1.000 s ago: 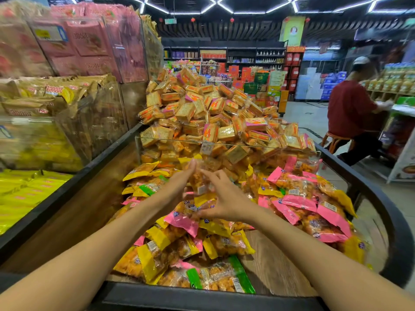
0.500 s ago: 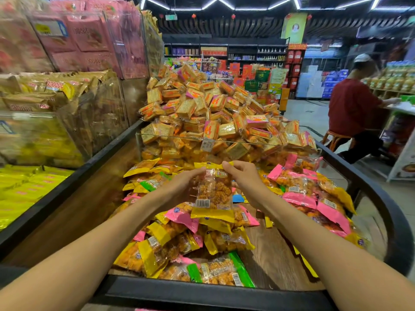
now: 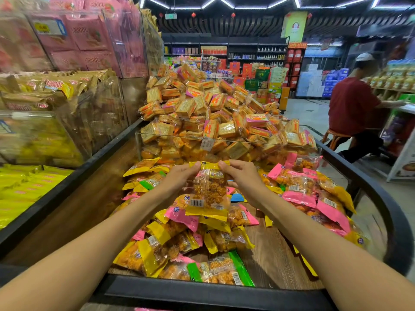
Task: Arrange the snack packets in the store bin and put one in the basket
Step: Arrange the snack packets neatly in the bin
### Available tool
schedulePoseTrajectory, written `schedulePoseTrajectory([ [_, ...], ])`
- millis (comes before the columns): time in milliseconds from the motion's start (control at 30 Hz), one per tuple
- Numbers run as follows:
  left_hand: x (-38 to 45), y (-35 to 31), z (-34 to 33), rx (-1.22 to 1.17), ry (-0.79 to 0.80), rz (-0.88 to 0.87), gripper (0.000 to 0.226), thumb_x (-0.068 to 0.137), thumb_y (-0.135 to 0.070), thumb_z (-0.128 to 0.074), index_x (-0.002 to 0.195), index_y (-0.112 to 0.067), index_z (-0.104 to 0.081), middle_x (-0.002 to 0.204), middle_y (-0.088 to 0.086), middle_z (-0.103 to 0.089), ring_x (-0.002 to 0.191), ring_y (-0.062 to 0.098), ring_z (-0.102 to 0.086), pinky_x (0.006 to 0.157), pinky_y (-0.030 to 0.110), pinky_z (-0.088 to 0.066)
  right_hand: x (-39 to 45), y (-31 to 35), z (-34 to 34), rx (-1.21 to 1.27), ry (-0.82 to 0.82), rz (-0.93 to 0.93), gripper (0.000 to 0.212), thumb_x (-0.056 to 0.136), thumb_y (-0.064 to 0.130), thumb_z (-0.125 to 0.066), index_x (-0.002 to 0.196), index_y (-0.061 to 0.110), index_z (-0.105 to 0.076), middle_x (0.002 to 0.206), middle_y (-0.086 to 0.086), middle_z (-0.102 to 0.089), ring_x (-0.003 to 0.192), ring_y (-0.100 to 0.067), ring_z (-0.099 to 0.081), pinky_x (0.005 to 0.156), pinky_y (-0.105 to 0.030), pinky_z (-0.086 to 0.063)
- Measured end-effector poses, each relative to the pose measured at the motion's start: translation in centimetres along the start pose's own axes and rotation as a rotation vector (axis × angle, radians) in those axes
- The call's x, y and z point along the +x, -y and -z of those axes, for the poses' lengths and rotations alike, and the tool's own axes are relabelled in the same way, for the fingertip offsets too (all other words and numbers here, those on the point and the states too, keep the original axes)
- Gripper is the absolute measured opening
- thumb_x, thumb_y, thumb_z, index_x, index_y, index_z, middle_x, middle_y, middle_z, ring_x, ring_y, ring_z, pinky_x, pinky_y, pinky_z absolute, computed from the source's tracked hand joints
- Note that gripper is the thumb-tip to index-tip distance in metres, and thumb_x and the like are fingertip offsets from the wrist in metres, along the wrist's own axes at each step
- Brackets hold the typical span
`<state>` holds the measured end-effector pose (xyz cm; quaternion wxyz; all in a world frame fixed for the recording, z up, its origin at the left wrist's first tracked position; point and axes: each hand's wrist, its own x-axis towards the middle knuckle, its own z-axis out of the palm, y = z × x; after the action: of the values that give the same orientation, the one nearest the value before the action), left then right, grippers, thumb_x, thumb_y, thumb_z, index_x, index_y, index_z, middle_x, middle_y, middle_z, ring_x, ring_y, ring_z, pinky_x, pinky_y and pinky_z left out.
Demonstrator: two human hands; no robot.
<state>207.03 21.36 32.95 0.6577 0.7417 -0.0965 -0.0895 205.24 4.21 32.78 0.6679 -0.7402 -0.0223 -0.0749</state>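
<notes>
Head view: store aisle, black-rimmed wooden store bin [image 3: 224,296] holding loose snack packets [image 3: 179,241]. Left hand [image 3: 179,178] and right hand [image 3: 243,176] each pinch a top corner of one yellow-edged snack packet [image 3: 210,191], held upright above the pile. Clear divider [image 3: 224,142] behind, cracker packs [image 3: 202,108] heaped beyond it.

At twelve o'clock a tall heap of biscuit packs [image 3: 208,113] rises behind a clear acrylic divider [image 3: 226,142]. At ten o'clock clear bins hold pink bags [image 3: 89,39] above and brown-gold packets [image 3: 56,90] below, with flat yellow packets [image 3: 24,187] at nine o'clock. At two o'clock a person in a red shirt [image 3: 352,106] and white cap [image 3: 365,57] sits on a wooden stool [image 3: 334,134] facing shelves of goods. Dark shelving [image 3: 224,50] lines the far wall at twelve o'clock, under zigzag ceiling lights [image 3: 253,3].
</notes>
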Motion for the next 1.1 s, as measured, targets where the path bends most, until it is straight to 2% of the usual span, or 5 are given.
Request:
schedulePoseTrajectory([
  [133, 0.1, 0.1, 0.1, -0.038, -0.042, -0.002, 0.03, 0.096, -0.033, -0.052, 0.088, -0.007, -0.064, 0.08, 0.004, -0.065, 0.069, 0.012, -0.058, 0.059, 0.022, -0.047, -0.2, 0.4, 0.0, 0.002, 0.111, -0.028, 0.019, 0.092, 0.029, -0.06, 0.106, 0.016, -0.066, 0.113, -0.003, -0.065, 0.108, -0.019, -0.06, 0.103, -0.046, -0.045],
  [300, 0.3, -0.1, 0.9, -0.146, -0.115, 0.024, 0.031, 0.096, -0.036, -0.051, 0.094, -0.006, -0.061, 0.092, 0.009, -0.063, 0.081, 0.019, -0.056, 0.069, 0.028, -0.047, -0.4, -0.5, 0.0, -0.301, 0.501, -0.196, 0.112, 0.07, 0.023, -0.085, 0.153, 0.015, -0.009, 0.16, -0.002, -0.014, 0.145, -0.024, -0.021, 0.115, -0.04, -0.027],
  [600, 0.1, -0.6, 0.9, -0.05, 0.108, 0.091, 0.053, 0.078, -0.042, -0.066, 0.116, -0.006, -0.059, 0.106, 0.003, -0.068, 0.098, 0.02, -0.063, 0.088, 0.033, -0.051, -0.4, 0.0, 0.7, -0.141, 0.432, -0.161, 0.053, 0.079, -0.012, -0.067, 0.128, -0.002, -0.051, 0.107, -0.014, -0.069, 0.087, -0.022, -0.069, 0.071, -0.029, -0.059],
  [833, 0.3, 0.7, 1.0, 0.164, 0.092, 0.039, 0.078, 0.072, 0.009, -0.074, 0.14, 0.003, -0.037, 0.134, 0.01, -0.046, 0.106, 0.018, -0.056, 0.058, 0.016, -0.054, 0.3, -0.3, 1.3, -0.191, 0.322, -0.206, 0.085, 0.066, 0.005, -0.085, 0.138, -0.003, -0.039, 0.136, -0.023, -0.049, 0.108, -0.03, -0.062, 0.091, -0.047, -0.053],
  [1100, 0.8, 1.2, 1.4, 0.097, 0.021, -0.025, 0.073, 0.063, -0.028, -0.084, 0.127, -0.013, -0.051, 0.128, 0.009, -0.057, 0.116, 0.015, -0.058, 0.083, 0.034, -0.057, -0.7, 0.0, 1.5, -0.212, 0.504, -0.244, 0.048, 0.08, -0.006, -0.07, 0.122, 0.004, -0.049, 0.119, -0.019, -0.064, 0.098, -0.022, -0.066, 0.075, -0.03, -0.055],
])
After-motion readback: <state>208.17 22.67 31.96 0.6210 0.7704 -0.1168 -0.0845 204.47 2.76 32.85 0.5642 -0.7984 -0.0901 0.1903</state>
